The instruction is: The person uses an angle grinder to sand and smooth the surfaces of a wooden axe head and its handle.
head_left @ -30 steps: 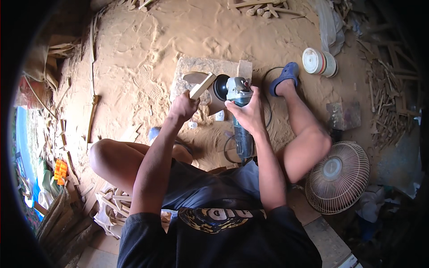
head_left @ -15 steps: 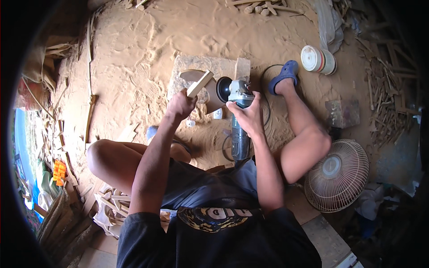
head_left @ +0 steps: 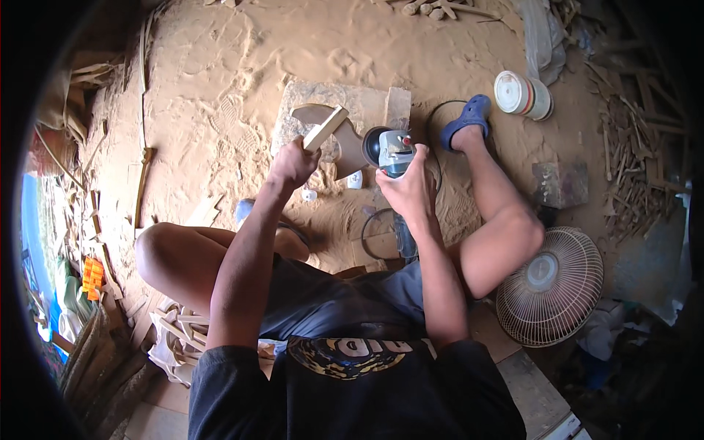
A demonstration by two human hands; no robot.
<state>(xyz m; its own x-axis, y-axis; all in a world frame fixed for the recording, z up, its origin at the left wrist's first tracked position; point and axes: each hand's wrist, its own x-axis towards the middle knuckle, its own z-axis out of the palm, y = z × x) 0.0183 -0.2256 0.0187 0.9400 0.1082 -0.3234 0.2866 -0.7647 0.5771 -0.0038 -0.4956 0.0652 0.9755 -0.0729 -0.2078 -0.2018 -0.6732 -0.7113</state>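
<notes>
L hand grips pale wood strip just before 12 o'clock; R hand wrapped round angle grinder at 1 o'clock, blk disc apart from strip. Fan btwn 3 & 4.

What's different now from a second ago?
The right hand moved the grinder a bit right, so there's more space between its black disc and the pale wooden piece. Nothing was grabbed or let go: the left hand still holds the wood. The fan and white bucket stayed put.
</notes>
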